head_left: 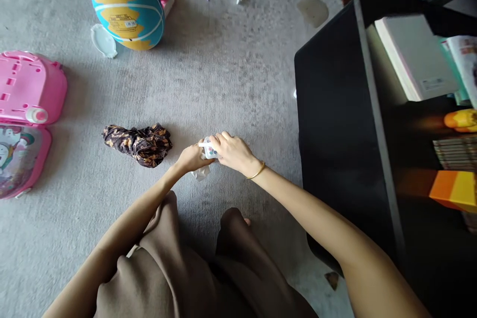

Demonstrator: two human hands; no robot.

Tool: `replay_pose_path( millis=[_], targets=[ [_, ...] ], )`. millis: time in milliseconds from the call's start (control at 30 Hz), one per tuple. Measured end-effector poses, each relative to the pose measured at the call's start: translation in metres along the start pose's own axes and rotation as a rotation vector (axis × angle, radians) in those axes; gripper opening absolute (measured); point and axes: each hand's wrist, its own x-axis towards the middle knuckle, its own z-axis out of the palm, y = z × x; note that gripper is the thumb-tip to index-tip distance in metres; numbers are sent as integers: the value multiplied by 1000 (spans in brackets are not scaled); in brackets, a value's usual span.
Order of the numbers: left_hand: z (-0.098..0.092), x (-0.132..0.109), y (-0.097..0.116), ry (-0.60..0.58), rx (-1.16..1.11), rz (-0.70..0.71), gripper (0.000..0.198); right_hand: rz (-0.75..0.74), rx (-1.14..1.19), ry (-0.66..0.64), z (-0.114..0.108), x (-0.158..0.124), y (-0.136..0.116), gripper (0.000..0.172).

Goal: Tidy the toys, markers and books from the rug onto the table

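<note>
Both of my hands meet in front of my knees, around a small whitish container (210, 151) with coloured dots on it. My left hand (193, 157) has its fingers wrapped round the container's left side. From the right, my right hand (231, 151), with a gold bangle at the wrist, grips its other side. A white strip shows at its top, between the hands. Just below my left hand is a crumpled, clear-white piece (201, 173). Left of my hands, a dark patterned cloth bundle (139, 144) lies on the grey carpet (223, 89).
A black shelf unit (335, 124) with books and boxes stands close on the right. At the left lies an open pink case (30, 87). A blue and yellow ball (128, 7) rests at the upper left, near a pale lid (104, 40). Small toys are scattered along the top.
</note>
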Motion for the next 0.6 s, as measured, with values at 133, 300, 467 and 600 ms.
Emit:
replay_pose_path(
  millis=[133, 300, 467, 600],
  targets=[
    [0, 2, 2, -6, 19, 6, 51, 4, 7, 4, -6, 4, 3, 41],
    [13, -11, -4, -45, 110, 34, 54, -27, 247, -35, -5, -13, 7, 50],
    [25, -27, -3, -50, 169, 31, 56, -7, 344, -100, -3, -23, 4, 63],
    [31, -35, 2, -73, 206, 67, 48, -32, 304, -205, 0, -24, -7, 62]
  ],
)
